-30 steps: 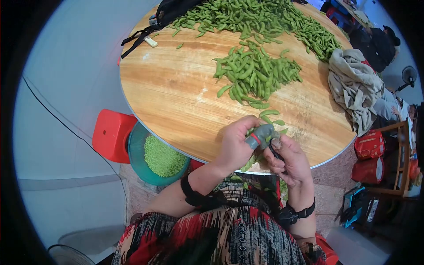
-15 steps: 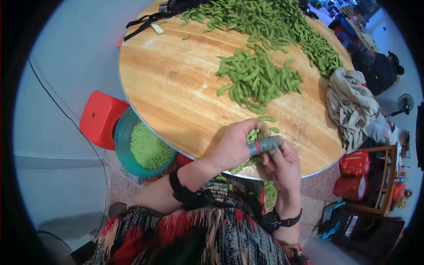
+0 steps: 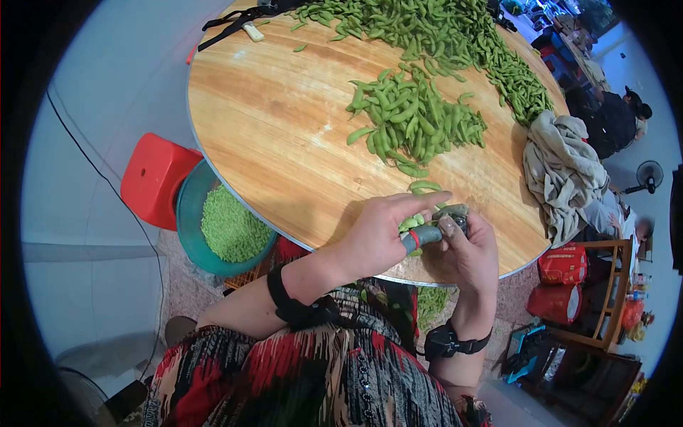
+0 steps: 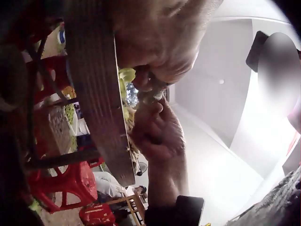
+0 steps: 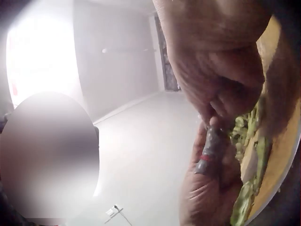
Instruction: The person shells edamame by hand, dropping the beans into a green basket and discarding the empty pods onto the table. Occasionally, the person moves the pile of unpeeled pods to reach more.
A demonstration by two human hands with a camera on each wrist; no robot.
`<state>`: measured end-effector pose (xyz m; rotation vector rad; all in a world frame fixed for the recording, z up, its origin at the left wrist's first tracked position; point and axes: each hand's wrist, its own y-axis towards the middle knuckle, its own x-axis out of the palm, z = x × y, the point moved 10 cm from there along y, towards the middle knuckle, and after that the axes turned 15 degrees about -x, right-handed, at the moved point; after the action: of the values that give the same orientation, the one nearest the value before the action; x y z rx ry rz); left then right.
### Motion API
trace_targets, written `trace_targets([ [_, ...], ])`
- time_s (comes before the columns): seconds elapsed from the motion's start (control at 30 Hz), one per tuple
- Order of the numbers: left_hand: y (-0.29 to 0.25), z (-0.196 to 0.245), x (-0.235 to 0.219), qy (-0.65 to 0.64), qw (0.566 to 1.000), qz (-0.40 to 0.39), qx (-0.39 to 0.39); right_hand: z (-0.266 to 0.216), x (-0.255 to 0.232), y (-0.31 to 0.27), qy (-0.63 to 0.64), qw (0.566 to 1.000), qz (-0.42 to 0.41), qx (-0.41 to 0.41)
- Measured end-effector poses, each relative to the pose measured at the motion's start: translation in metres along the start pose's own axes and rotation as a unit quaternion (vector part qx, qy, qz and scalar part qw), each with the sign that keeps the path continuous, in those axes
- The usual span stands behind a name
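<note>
My left hand, with a grey finger cot banded in red on its thumb, holds green edamame beans in its curled fingers. Its index finger reaches toward my right hand. The right thumb and fingers pinch together at the tip of the left thumb, around an edamame pod mostly hidden by the fingertips. Dark grey wrapping covers a right fingertip. In the right wrist view, opened pods lie at the table edge beside the left hand.
A small heap of edamame pods lies ahead on the round wooden table, a larger heap behind it. A teal basin of shelled beans stands lower left by a red stool. A grey cloth hangs over the right edge.
The left index finger has straightened toward the right hand, and the left thumb has lowered. The right hand has shifted slightly, its thumb staying by the left thumb tip. The head view has swung a little.
</note>
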<state>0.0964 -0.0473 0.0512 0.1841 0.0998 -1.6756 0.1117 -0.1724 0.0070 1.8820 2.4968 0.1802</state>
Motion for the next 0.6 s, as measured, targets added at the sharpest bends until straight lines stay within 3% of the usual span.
trace_targets([
  [0.07,-0.006,0.011,0.001,0.065,0.996,0.001,0.055,0.002,0.002,-0.006,0.057,0.997,0.016,0.045],
  [0.1,-0.006,0.006,0.002,0.066,0.996,0.002,0.053,0.008,0.004,-0.011,0.114,0.989,0.034,0.088],
  [0.17,-0.012,0.007,0.007,0.018,0.992,0.001,0.127,0.016,0.005,-0.015,0.164,0.979,0.048,0.108],
  [0.23,-0.014,0.01,0.009,0.021,0.991,-0.001,0.132,0.024,0.004,-0.02,0.212,0.967,0.065,0.127],
  [0.3,-0.016,0.011,0.009,0.024,0.99,0.0,0.136,0.028,0.014,-0.022,0.342,0.928,0.049,0.137],
  [0.33,-0.017,0.013,0.01,0.034,0.99,-0.01,0.138,0.029,0.014,-0.024,0.342,0.928,0.05,0.137],
  [0.4,-0.018,0.017,0.012,0.046,0.989,-0.022,0.14,0.032,0.026,-0.029,0.458,0.87,0.065,0.174],
  [0.53,-0.016,0.02,0.01,0.044,0.99,0.007,0.137,0.031,0.028,-0.029,0.466,0.861,0.121,0.162],
  [0.6,-0.016,0.017,0.011,0.062,0.99,0.01,0.127,0.029,0.009,-0.029,0.337,0.916,0.184,0.117],
])
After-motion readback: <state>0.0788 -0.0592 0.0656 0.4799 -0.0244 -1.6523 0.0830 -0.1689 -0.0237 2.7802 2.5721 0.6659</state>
